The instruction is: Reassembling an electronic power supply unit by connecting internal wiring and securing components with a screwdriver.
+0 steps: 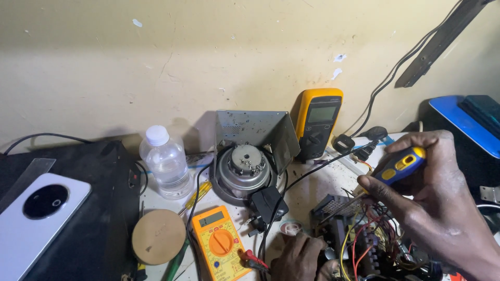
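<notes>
My right hand (437, 198) grips a screwdriver with a blue and yellow handle (400, 166); its shaft slants down-left onto a power supply board (359, 242) full of red, yellow and black wires. My left hand (302, 259) rests at the bottom edge, fingers curled against the board's left side beside a red probe plug (253, 258). Whether it grips anything is hidden.
An orange multimeter (220, 242) lies left of my hand, a yellow multimeter (319, 122) leans on the wall. A round motor in a metal bracket (245, 164), a plastic bottle (165, 162), a tape roll (158, 237), a white phone (36, 218) and a black plug adapter (268, 203) crowd the bench.
</notes>
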